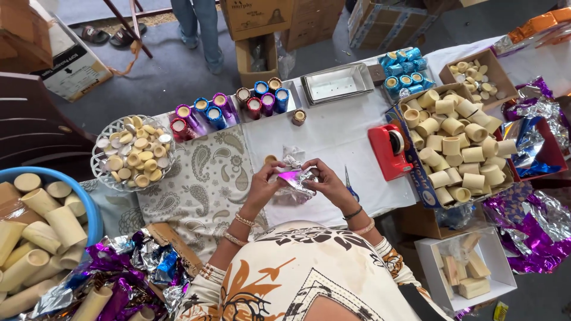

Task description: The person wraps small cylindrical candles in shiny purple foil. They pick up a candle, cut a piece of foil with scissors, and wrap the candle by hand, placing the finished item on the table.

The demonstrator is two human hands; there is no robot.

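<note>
Foil-wrapped tube [295,180] over the white tablecloth [333,139], pinched between both hands; left hand [263,186] curled closed on its left end, right hand [329,184] closed on its right; scissors [350,184] just beside, red tape dispenser [388,151] near, box of bare tubes [458,145] further right

A small craft-packing workshop.
Beyond the fingers [309,172] stand foil-wrapped tubes [262,101]; right of them a box of plain tubes [458,148] and a red tape dispenser [388,151]; left, a basket of caps [132,151]; cartons [256,18] line the floor.
</note>
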